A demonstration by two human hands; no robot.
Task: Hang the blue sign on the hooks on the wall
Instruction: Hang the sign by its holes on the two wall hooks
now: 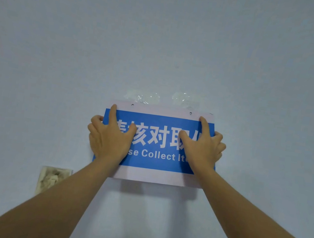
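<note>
The blue sign (pixel 154 159), white-bordered with white lettering, is held flat against the pale wall. My left hand (pixel 109 136) grips its left end, fingers wrapped behind the edge and forefinger pointing up. My right hand (pixel 201 147) grips the right end the same way. Two small holes sit in the sign's top border, the left hole (pixel 132 105) and the right hole (pixel 190 113). Just above the top edge are two clear adhesive hook pads, the left pad (pixel 145 97) and the right pad (pixel 184 99). The hooks themselves are hard to make out.
A dirty, stained wall plate (pixel 52 180) sits low on the wall, left of my left forearm. The pale blue-grey wall (pixel 163 39) fills the rest of the view.
</note>
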